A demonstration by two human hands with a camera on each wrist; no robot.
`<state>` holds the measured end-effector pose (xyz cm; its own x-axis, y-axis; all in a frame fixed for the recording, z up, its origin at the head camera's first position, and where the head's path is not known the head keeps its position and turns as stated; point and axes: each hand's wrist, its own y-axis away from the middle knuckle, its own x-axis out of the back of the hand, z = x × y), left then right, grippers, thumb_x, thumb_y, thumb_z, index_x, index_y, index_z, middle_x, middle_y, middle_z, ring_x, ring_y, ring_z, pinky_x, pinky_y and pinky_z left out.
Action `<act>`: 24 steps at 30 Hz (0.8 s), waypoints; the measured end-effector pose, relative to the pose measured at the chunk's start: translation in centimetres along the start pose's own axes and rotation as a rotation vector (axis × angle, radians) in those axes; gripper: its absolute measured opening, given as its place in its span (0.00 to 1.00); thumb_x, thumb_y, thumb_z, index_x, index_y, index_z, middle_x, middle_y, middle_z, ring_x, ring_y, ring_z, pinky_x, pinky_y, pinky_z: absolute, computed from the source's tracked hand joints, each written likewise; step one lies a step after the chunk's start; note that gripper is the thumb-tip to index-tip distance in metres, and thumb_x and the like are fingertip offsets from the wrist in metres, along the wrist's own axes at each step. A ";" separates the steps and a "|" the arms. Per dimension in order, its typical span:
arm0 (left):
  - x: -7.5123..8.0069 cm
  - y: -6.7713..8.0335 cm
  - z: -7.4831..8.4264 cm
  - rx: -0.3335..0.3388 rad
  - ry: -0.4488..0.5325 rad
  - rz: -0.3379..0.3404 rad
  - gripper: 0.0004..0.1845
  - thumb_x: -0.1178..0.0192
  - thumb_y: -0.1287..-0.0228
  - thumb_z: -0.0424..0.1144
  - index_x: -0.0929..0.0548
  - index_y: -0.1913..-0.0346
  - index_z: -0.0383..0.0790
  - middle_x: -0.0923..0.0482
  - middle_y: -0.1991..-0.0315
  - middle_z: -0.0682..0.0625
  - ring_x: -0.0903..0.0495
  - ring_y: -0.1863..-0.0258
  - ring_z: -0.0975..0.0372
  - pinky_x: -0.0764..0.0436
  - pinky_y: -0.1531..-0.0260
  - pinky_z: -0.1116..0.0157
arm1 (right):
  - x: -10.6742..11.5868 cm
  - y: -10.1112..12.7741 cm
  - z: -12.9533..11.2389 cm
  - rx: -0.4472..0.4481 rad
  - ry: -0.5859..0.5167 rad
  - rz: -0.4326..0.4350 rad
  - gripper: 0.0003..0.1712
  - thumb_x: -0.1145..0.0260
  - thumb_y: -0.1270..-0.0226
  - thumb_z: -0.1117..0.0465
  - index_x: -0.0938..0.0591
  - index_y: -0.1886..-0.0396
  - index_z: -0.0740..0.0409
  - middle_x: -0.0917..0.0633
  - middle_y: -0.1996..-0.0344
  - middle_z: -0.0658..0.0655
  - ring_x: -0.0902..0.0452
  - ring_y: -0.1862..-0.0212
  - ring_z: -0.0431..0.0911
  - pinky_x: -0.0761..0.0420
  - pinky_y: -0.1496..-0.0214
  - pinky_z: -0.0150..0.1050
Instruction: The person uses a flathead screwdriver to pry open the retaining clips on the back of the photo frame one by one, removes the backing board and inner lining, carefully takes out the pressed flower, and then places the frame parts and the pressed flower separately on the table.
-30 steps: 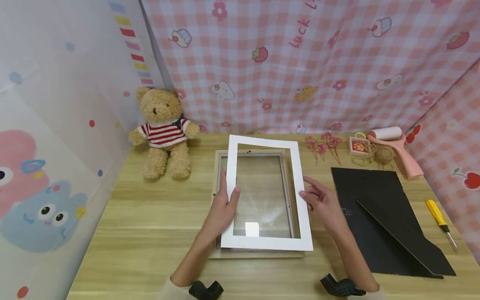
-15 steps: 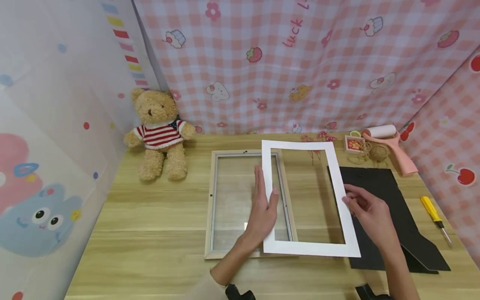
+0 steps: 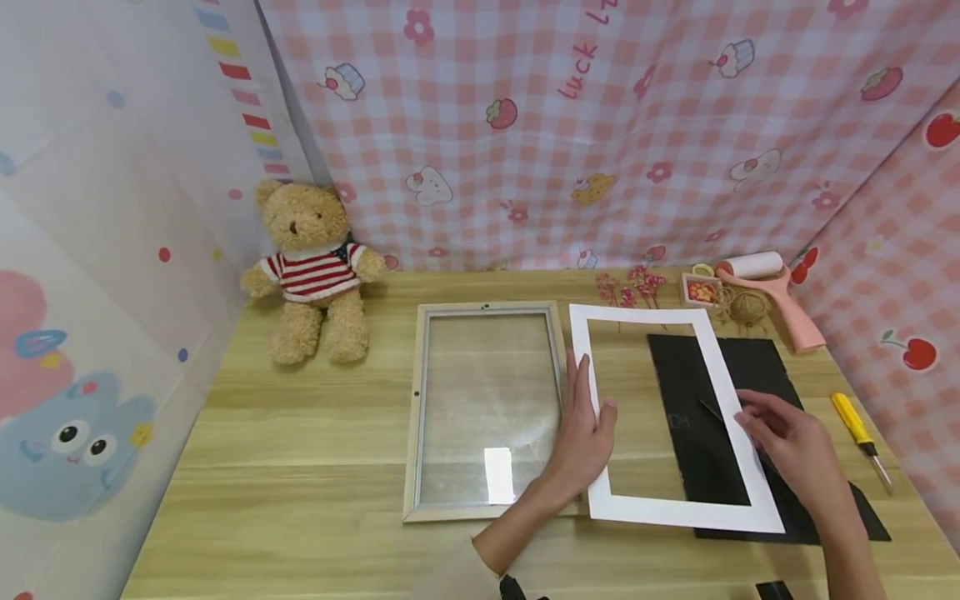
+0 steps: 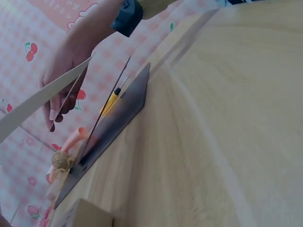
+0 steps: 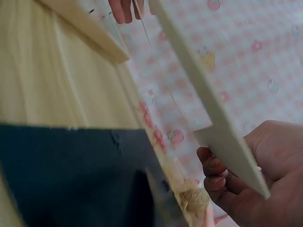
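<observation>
Above black backboard (image 3: pixel 765 433), both hands grip white mat (image 3: pixel 678 417).

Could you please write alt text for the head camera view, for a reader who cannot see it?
Two hands hold a white mat board above a wooden table, the left hand on its left edge and the right hand on its right edge. It hangs partly over a black backing board, right of a glazed wooden picture frame. A teddy bear sits at the back left.

Glazed wooden frame (image 3: pixel 486 408) lies table centre; mat board (image 3: pixel 671 417) just right of it, overlapping backing board (image 3: pixel 757 433). Teddy bear (image 3: pixel 311 271) behind-left; screwdriver (image 3: pixel 858 433) far right.
</observation>
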<state>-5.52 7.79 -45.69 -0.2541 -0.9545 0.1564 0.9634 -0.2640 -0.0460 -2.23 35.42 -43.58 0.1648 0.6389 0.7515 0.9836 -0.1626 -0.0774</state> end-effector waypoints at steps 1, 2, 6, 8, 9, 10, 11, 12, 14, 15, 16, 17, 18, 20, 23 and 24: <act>-0.3 -0.1 -0.2 0.011 0.006 -0.004 0.39 0.54 0.12 0.41 0.57 0.09 0.39 0.70 0.08 0.39 0.62 0.10 0.45 0.50 0.13 0.39 | 0.1 0.0 0.4 -0.003 -0.003 -0.006 0.18 0.31 0.20 0.69 0.16 0.37 0.75 0.15 0.66 0.52 0.26 0.73 0.33 0.24 0.73 0.26; -0.5 -0.1 -0.5 0.027 0.013 -0.007 0.40 0.53 0.13 0.41 0.57 0.09 0.39 0.69 0.08 0.40 0.62 0.10 0.45 0.50 0.13 0.39 | 0.1 0.1 0.7 -0.003 -0.006 -0.011 0.18 0.31 0.21 0.70 0.16 0.37 0.75 0.15 0.67 0.50 0.26 0.73 0.33 0.24 0.73 0.26; -1.6 -0.5 -2.0 0.081 0.018 -0.011 0.42 0.49 0.17 0.40 0.55 0.09 0.42 0.69 0.08 0.42 0.62 0.09 0.49 0.50 0.12 0.41 | 0.2 0.1 1.9 0.005 -0.009 -0.054 0.17 0.31 0.21 0.71 0.15 0.39 0.76 0.15 0.68 0.46 0.26 0.73 0.32 0.24 0.73 0.27; -2.1 -0.6 -2.7 0.113 0.024 -0.024 0.44 0.47 0.19 0.40 0.55 0.09 0.43 0.71 0.08 0.44 0.63 0.09 0.51 0.51 0.12 0.43 | 0.2 0.0 2.4 0.007 0.001 -0.082 0.16 0.32 0.21 0.71 0.15 0.39 0.76 0.14 0.68 0.49 0.26 0.73 0.32 0.24 0.73 0.28; -2.4 -0.7 -3.0 0.122 0.027 -0.028 0.44 0.47 0.19 0.41 0.55 0.09 0.43 0.72 0.08 0.44 0.63 0.09 0.51 0.51 0.12 0.43 | 0.3 -0.1 2.6 0.003 0.005 -0.100 0.16 0.32 0.21 0.71 0.16 0.39 0.76 0.14 0.67 0.51 0.26 0.72 0.32 0.24 0.73 0.29; -2.5 -0.7 -3.2 0.133 0.029 -0.031 0.45 0.47 0.20 0.41 0.55 0.09 0.43 0.72 0.08 0.44 0.64 0.09 0.52 0.51 0.12 0.43 | 0.3 -0.1 2.8 -0.001 0.012 -0.119 0.17 0.33 0.20 0.71 0.16 0.38 0.76 0.13 0.66 0.53 0.26 0.72 0.33 0.24 0.73 0.30; -2.7 -0.7 -3.4 0.143 0.033 -0.032 0.45 0.47 0.20 0.41 0.55 0.09 0.43 0.73 0.08 0.44 0.63 0.09 0.51 0.51 0.12 0.42 | 0.3 -0.3 2.9 -0.004 0.015 -0.137 0.17 0.33 0.20 0.70 0.16 0.38 0.76 0.13 0.65 0.55 0.26 0.72 0.33 0.24 0.73 0.30; -2.8 -0.8 -3.5 0.153 0.032 -0.034 0.45 0.47 0.21 0.41 0.56 0.09 0.43 0.73 0.08 0.44 0.63 0.09 0.51 0.51 0.12 0.42 | 0.3 -0.4 3.1 -0.007 0.019 -0.156 0.17 0.34 0.19 0.70 0.17 0.38 0.76 0.13 0.64 0.57 0.26 0.72 0.33 0.23 0.73 0.31; -2.9 -0.8 -3.4 0.170 0.029 -0.032 0.45 0.48 0.22 0.42 0.55 0.09 0.42 0.73 0.08 0.42 0.62 0.09 0.51 0.50 0.12 0.42 | 0.3 -0.6 3.3 -0.015 0.020 -0.192 0.18 0.35 0.19 0.70 0.18 0.37 0.77 0.12 0.62 0.60 0.26 0.71 0.34 0.23 0.72 0.32; -2.9 -0.8 -3.3 0.177 0.029 -0.032 0.45 0.48 0.22 0.41 0.55 0.09 0.42 0.72 0.08 0.41 0.62 0.09 0.50 0.50 0.12 0.43 | 0.3 -0.8 3.3 -0.018 0.022 -0.206 0.18 0.35 0.18 0.70 0.18 0.37 0.78 0.12 0.62 0.60 0.26 0.71 0.34 0.23 0.72 0.32; -2.8 -0.7 -3.1 0.182 0.026 -0.031 0.45 0.48 0.22 0.41 0.55 0.09 0.41 0.72 0.08 0.40 0.61 0.10 0.50 0.49 0.12 0.43 | 0.3 -0.9 3.4 -0.018 0.027 -0.218 0.18 0.35 0.18 0.70 0.18 0.36 0.78 0.12 0.62 0.60 0.25 0.71 0.34 0.22 0.72 0.33; -2.8 -0.7 -3.0 0.184 0.020 -0.029 0.45 0.48 0.23 0.41 0.55 0.09 0.40 0.71 0.09 0.39 0.60 0.10 0.49 0.48 0.12 0.43 | 0.3 -1.0 3.4 -0.020 0.029 -0.229 0.18 0.35 0.18 0.69 0.18 0.36 0.78 0.12 0.62 0.60 0.25 0.71 0.34 0.23 0.72 0.33; -2.7 -0.6 -2.7 0.176 0.016 -0.028 0.45 0.48 0.23 0.41 0.54 0.09 0.39 0.70 0.09 0.37 0.60 0.10 0.47 0.47 0.13 0.42 | 0.3 -1.1 3.4 -0.025 0.031 -0.239 0.19 0.35 0.17 0.69 0.18 0.36 0.78 0.12 0.63 0.60 0.26 0.71 0.35 0.23 0.72 0.33; -2.5 -0.4 -2.2 0.160 0.009 -0.030 0.45 0.47 0.24 0.40 0.53 0.10 0.36 0.70 0.09 0.34 0.59 0.10 0.44 0.46 0.13 0.41 | 0.4 -1.3 3.4 -0.036 0.038 -0.253 0.19 0.36 0.16 0.66 0.19 0.36 0.78 0.13 0.65 0.58 0.26 0.71 0.35 0.24 0.73 0.34; -2.4 -0.2 -1.8 0.130 0.004 -0.027 0.45 0.46 0.26 0.38 0.51 0.11 0.32 0.70 0.10 0.30 0.58 0.11 0.40 0.43 0.15 0.38 | 0.4 -1.4 3.4 -0.042 0.066 -0.256 0.19 0.37 0.14 0.64 0.18 0.37 0.77 0.15 0.69 0.56 0.27 0.72 0.36 0.26 0.73 0.34; -2.3 -0.2 -1.7 0.122 0.003 -0.026 0.45 0.46 0.26 0.38 0.51 0.11 0.32 0.70 0.11 0.29 0.58 0.11 0.38 0.43 0.16 0.37 | 0.4 -1.4 3.4 -0.039 0.078 -0.249 0.19 0.37 0.14 0.63 0.18 0.38 0.77 0.15 0.70 0.55 0.27 0.72 0.36 0.27 0.73 0.33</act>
<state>-5.23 9.83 -47.75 -0.2796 -0.9478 0.1533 0.9596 -0.2705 0.0780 -3.32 38.47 -45.42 -0.0896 0.6030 0.7927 0.9894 -0.0376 0.1405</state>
